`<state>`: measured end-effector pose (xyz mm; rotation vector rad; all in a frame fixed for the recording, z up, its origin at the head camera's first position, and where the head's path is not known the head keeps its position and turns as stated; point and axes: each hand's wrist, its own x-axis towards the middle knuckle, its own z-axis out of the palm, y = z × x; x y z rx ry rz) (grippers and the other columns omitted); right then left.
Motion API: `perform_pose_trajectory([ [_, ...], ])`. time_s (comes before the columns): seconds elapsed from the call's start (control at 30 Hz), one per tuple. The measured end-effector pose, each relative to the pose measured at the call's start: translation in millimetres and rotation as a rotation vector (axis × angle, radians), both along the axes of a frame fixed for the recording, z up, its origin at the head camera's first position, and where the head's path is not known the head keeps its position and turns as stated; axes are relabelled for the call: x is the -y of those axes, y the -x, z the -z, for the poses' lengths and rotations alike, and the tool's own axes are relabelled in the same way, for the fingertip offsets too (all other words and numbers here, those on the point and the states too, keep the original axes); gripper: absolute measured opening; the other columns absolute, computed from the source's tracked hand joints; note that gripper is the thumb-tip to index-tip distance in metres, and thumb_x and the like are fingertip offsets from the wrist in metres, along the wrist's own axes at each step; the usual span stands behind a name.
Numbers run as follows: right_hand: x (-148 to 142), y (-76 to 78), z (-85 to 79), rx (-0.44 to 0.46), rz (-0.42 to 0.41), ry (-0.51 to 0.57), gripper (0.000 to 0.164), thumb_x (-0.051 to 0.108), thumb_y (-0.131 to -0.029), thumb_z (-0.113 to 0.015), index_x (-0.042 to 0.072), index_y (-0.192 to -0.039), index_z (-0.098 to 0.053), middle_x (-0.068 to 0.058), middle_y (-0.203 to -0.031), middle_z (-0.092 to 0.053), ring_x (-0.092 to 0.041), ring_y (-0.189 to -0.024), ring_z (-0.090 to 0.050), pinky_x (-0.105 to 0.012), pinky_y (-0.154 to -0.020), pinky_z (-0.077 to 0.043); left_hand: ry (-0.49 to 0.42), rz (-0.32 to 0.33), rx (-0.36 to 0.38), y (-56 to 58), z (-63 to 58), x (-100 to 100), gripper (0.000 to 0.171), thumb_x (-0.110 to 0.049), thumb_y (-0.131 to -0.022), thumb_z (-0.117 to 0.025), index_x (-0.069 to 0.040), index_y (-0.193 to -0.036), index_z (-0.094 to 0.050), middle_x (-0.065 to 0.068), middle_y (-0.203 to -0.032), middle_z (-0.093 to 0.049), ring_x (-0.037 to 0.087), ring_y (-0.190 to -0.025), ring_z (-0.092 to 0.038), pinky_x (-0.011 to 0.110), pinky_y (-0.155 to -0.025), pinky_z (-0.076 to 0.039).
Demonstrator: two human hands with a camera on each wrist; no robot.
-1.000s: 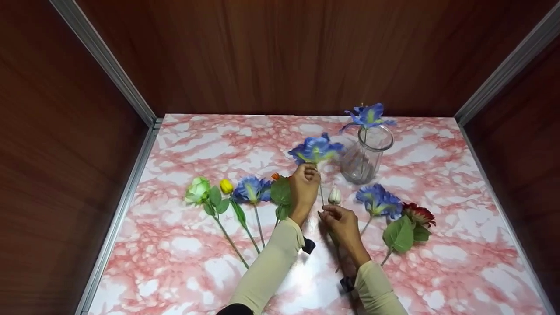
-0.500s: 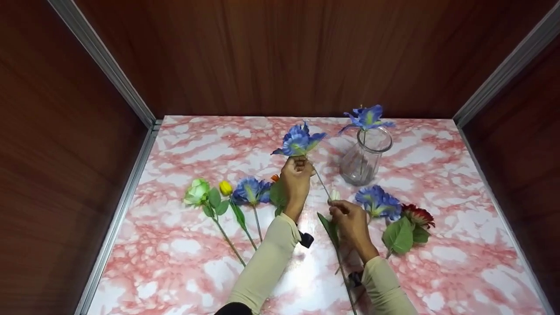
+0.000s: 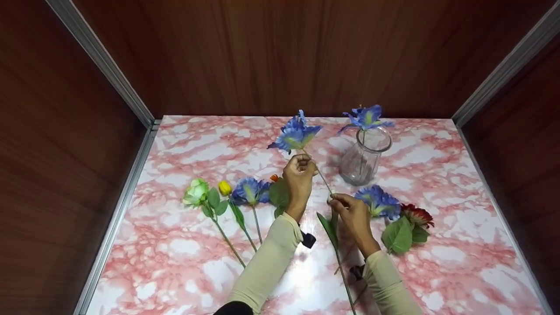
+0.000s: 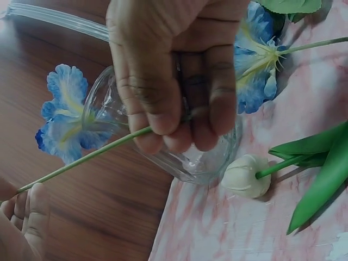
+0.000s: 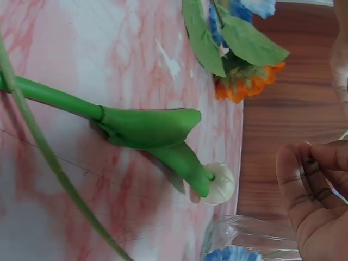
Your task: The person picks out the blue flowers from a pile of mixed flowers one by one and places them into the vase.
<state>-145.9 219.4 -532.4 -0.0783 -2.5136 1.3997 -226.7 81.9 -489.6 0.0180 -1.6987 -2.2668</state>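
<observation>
My left hand (image 3: 299,177) pinches the thin green stem (image 4: 103,155) of a blue artificial flower (image 3: 294,133) just below its bloom. Lower down, my right hand (image 3: 355,216) pinches the same stem near its end, which shows between the fingertips in the right wrist view. The stem slants between the hands, its bloom raised up and to the left. Behind the hands stands a clear glass vase (image 3: 356,168) with one blue flower (image 3: 368,116) leaning at its rim. Beneath my right hand lies a white tulip (image 5: 219,184) with green leaves (image 3: 328,229), its bloom mostly hidden in the head view.
Left on the marbled table (image 3: 175,284) lie a pale green rose (image 3: 197,191), a yellow tulip (image 3: 225,188), a blue flower (image 3: 250,191) and an orange flower (image 5: 242,87). To the right lie another blue flower (image 3: 379,202) and a dark red one (image 3: 418,215). Wood-grain panels (image 3: 280,57) enclose the table.
My left hand has moved left and slightly away, tilting the held bloom leftward. My right hand has shifted right and a little away along with the stem's lower end. The vase stays put.
</observation>
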Motion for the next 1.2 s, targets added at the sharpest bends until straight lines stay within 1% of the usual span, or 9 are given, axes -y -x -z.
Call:
perform_pose_trajectory([
  [0.1,0.6,0.2,-3.0,0.019,-0.006,0.006,0.017,0.013,-0.085,-0.073,0.009,-0.102,-0.076,-0.006,-0.088,-0.074,-0.02,-0.079,-0.069,-0.023,-0.062,-0.047,0.001,-0.012,-0.002,1.1,0.8,0.3,0.007,0.009,-0.082,-0.06,0.006,-0.089,-0.063,0.009,-0.075,-0.062,0.018,-0.063,-0.061,0.035,-0.058,-0.056],
  [0.33,-3.9,6.7,-4.0,-0.019,-0.036,0.027,0.018,0.004,-0.085,-0.07,0.0,-0.102,-0.073,-0.011,-0.084,-0.073,-0.023,-0.077,-0.068,-0.02,-0.066,-0.048,-0.04,-0.037,-0.022,-9.5,-30.8,10.1,0.007,0.015,-0.081,-0.056,0.013,-0.087,-0.06,0.019,-0.074,-0.06,0.033,-0.065,-0.061,0.052,-0.063,-0.055],
  [0.47,-13.3,12.2,-3.5,-0.045,-0.036,0.033,0.019,0.0,-0.085,-0.067,-0.005,-0.104,-0.07,-0.014,-0.085,-0.072,-0.024,-0.076,-0.068,-0.017,-0.067,-0.049,-0.068,-0.067,-0.027,-7.0,-34.2,12.8,0.006,0.013,-0.081,-0.057,0.011,-0.086,-0.06,0.022,-0.075,-0.06,0.032,-0.065,-0.061,0.053,-0.063,-0.055],
  [0.63,-28.3,19.9,-5.5,-0.064,0.054,0.041,0.019,-0.002,-0.084,-0.064,-0.005,-0.102,-0.07,-0.015,-0.086,-0.071,-0.007,-0.071,-0.063,-0.013,-0.064,-0.046,-0.089,-0.07,-0.027,-4.8,-39.9,15.5,0.007,0.012,-0.084,-0.057,0.011,-0.09,-0.059,0.033,-0.083,-0.059,0.043,-0.072,-0.06,0.049,-0.065,-0.056],
  [0.8,-41.9,25.1,-5.8,-0.112,0.178,0.072,0.02,-0.004,-0.081,-0.063,-0.003,-0.099,-0.071,-0.015,-0.084,-0.071,0.001,-0.067,-0.059,-0.011,-0.061,-0.046,-0.116,-0.068,-0.038,-4.2,-42.5,16.6,0.007,0.013,-0.085,-0.057,0.013,-0.092,-0.059,0.04,-0.088,-0.057,0.048,-0.075,-0.059,0.056,-0.069,-0.053],
  [0.87,-46.0,27.2,-5.4,-0.107,0.24,0.067,0.021,-0.002,-0.081,-0.063,-0.002,-0.1,-0.071,-0.014,-0.086,-0.071,-0.001,-0.069,-0.059,-0.011,-0.062,-0.045,-0.12,-0.071,-0.042,-3.8,-43.2,16.1,0.007,0.014,-0.085,-0.057,0.013,-0.092,-0.059,0.039,-0.086,-0.057,0.048,-0.075,-0.059,0.055,-0.069,-0.053],
  [0.97,-51.2,31.8,-4.6,-0.081,0.316,0.08,0.024,0.001,-0.081,-0.064,0.0,-0.104,-0.069,-0.013,-0.092,-0.071,-0.008,-0.077,-0.062,-0.013,-0.067,-0.044,-0.141,-0.069,-0.056,-2.7,-43.9,14.2,0.007,0.014,-0.084,-0.058,0.013,-0.091,-0.059,0.037,-0.085,-0.057,0.051,-0.075,-0.059,0.045,-0.066,-0.056],
  [1.07,-55.2,38.2,-3.8,-0.06,0.344,0.138,0.032,0.003,-0.082,-0.064,-0.002,-0.114,-0.063,-0.016,-0.103,-0.068,-0.019,-0.09,-0.063,-0.019,-0.076,-0.047,-0.161,-0.062,-0.081,-1.2,-44.5,11.5,0.007,0.015,-0.084,-0.058,0.016,-0.091,-0.058,0.037,-0.084,-0.057,0.053,-0.076,-0.058,0.036,-0.063,-0.056],
  [1.2,-58.6,49.8,-3.8,-0.041,0.344,0.19,0.05,0.003,-0.081,-0.066,-0.005,-0.128,-0.051,-0.022,-0.12,-0.057,-0.03,-0.108,-0.058,-0.033,-0.09,-0.049,-0.151,-0.068,-0.103,0.0,-45.1,7.8,0.008,0.016,-0.084,-0.058,0.019,-0.091,-0.057,0.034,-0.081,-0.059,0.051,-0.074,-0.06,0.043,-0.064,-0.056],
])
